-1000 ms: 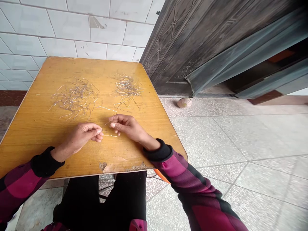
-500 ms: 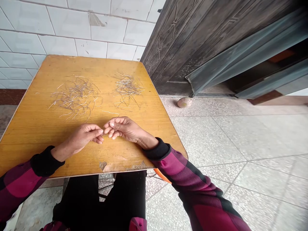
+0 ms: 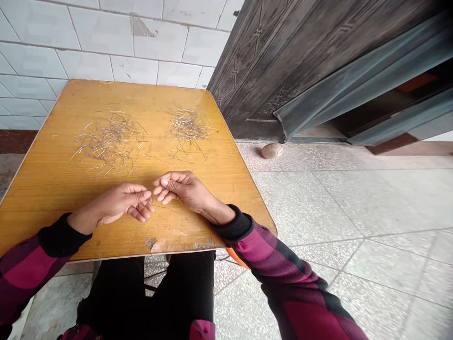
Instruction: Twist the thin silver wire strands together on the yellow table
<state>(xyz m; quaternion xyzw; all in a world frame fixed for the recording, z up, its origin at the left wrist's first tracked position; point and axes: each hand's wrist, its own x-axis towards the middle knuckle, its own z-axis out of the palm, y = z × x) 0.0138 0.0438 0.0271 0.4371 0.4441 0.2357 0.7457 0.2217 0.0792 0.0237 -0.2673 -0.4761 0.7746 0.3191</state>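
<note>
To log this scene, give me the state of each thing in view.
Left hand: palm turned up, fingers loosely curled
Right hand: palm down, fingers curled; any thin strand held cannot be made out
Larger heap of thin strands: loose, tangled
Smaller heap of thin strands: loose, tangled
Wooden table: surface chipped at near edge
Dark metal door: standing open
Scuffed ball: resting on floor

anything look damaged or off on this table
The near edge of the yellow wooden table has chipped, peeling veneer, exposing rough patches that stand out against the smooth surface elsewhere.
</note>
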